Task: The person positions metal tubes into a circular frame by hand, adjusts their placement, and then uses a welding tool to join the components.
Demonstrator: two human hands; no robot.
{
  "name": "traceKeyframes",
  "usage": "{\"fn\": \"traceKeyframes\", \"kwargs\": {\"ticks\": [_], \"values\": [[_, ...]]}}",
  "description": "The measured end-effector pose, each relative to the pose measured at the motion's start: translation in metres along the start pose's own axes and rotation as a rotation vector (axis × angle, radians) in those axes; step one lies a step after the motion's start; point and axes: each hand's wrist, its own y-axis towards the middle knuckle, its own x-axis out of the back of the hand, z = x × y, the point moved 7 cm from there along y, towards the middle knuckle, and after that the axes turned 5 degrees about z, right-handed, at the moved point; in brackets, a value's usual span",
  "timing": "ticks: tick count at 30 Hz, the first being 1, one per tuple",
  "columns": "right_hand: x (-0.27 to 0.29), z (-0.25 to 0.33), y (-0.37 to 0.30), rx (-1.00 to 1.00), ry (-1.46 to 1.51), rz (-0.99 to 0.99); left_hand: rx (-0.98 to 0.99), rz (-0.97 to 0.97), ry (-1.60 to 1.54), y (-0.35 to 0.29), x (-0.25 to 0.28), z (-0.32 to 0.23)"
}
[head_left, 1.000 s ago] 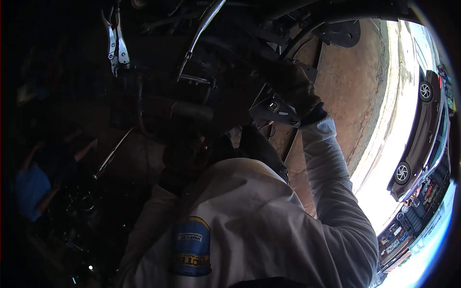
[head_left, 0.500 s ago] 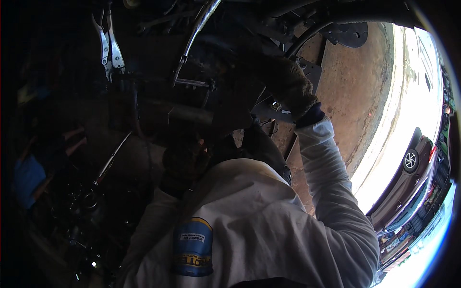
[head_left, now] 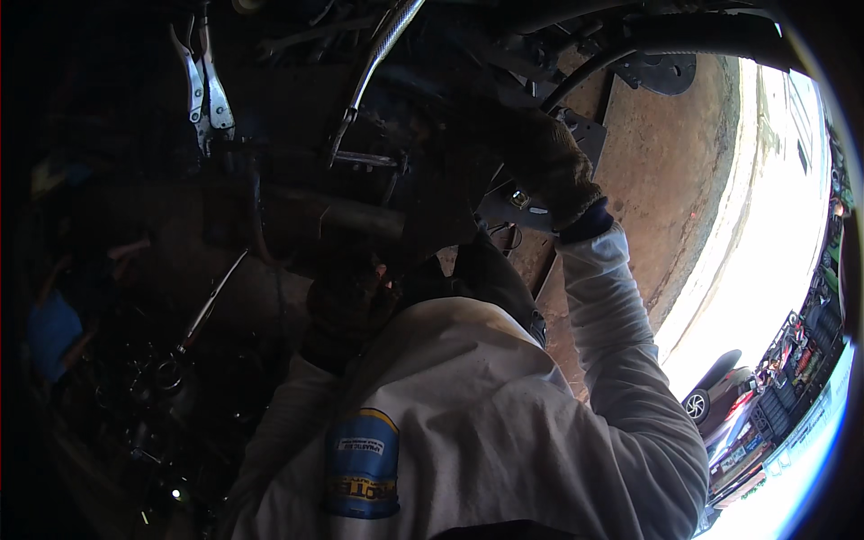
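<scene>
My right hand (head_left: 551,166), in a brown knit work glove, reaches up into dark machinery; its fingers vanish in shadow, so what it touches is hidden. Beside its wrist lies a dark flat metal plate (head_left: 589,139), with a small bright metal fitting (head_left: 518,198) close by. My left hand (head_left: 346,301) is low in front of my body, gloved and almost black in the shade. Its fingers cannot be made out, nor anything in them. Above it runs a dark thick tube (head_left: 360,218). A silver clamp-like tool (head_left: 369,81) with a textured handle sits between the hands' upper area.
Locking pliers (head_left: 211,99) hang at the upper left. A slim metal rod-like tool (head_left: 212,301) lies lower left, near dark metal parts (head_left: 166,373). Another person in blue (head_left: 52,333) is at the far left. Brown floor (head_left: 666,171) and a parked car (head_left: 715,387) show at the right.
My right hand has shifted slightly down and to the right in the picture; the nearby tools shift a little too. The car outside has moved down and left. My left hand stays about where it was.
</scene>
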Motion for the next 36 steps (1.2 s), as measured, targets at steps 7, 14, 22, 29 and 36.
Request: {"fn": "traceKeyframes", "kwargs": {"ticks": [7, 14, 22, 29, 36], "values": [[0.005, 0.038, 0.013, 0.103, -0.286, 0.055, -0.005, 0.028, -0.033, -0.003, -0.004, 0.003], [0.002, 0.039, 0.016, 0.074, -0.295, 0.105, 0.007, 0.052, -0.031, -0.003, -0.003, 0.003], [0.001, 0.027, 0.011, 0.075, -0.201, 0.098, -0.008, 0.020, -0.026, 0.002, 0.002, 0.003], [-0.002, 0.009, 0.003, 0.084, -0.333, 0.060, 0.010, 0.030, -0.011, 0.008, 0.003, 0.003], [-0.006, 0.015, 0.004, 0.174, -0.478, 0.079, 0.037, 0.024, -0.013, 0.005, 0.001, 0.003]]}}
